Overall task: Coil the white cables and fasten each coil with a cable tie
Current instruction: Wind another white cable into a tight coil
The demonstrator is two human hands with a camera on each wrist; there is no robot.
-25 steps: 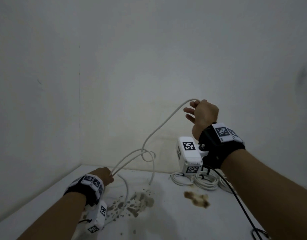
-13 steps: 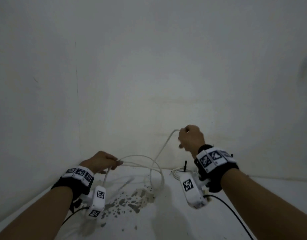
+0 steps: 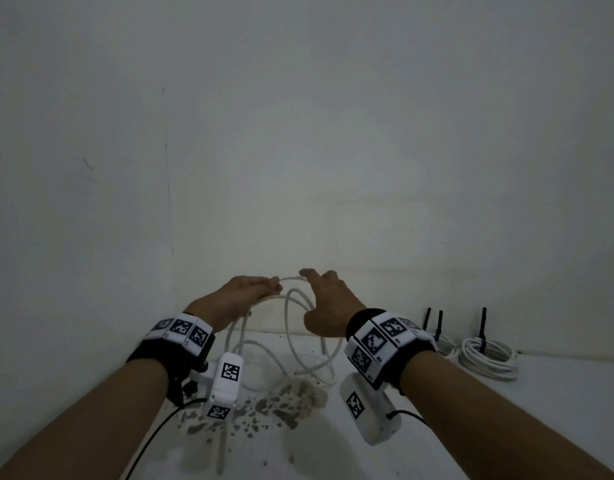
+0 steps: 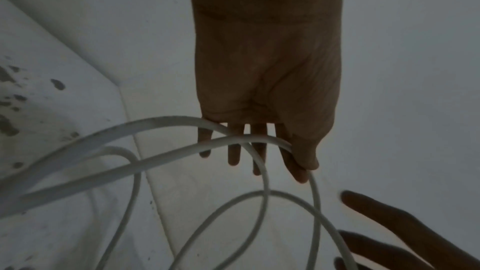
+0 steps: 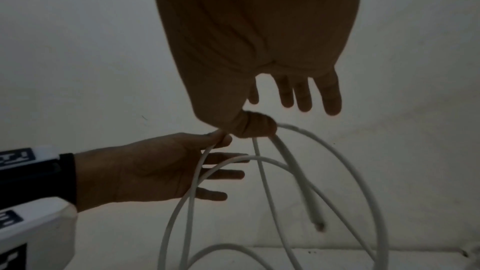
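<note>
A white cable (image 3: 295,327) hangs in several loose loops above the table (image 3: 437,427). My left hand (image 3: 264,285) is raised and pinches the top of the loops between thumb and index finger, as the left wrist view shows (image 4: 298,165); its other fingers are straight. My right hand (image 3: 319,285) is right beside it, thumb bent over a cable strand (image 5: 285,128), other fingers spread straight. The cable's free end (image 5: 318,225) dangles below the right hand.
Two finished white coils (image 3: 489,356) (image 3: 445,346) with upright black ties (image 3: 484,323) lie at the back right by the wall. Dark stains (image 3: 281,403) mark the table under the loops. The wall corner (image 3: 168,237) is at the left.
My right hand came down and left with the cable from high up to meet the left hand. The left hand rose off the table, and the loops now hang gathered between both hands.
</note>
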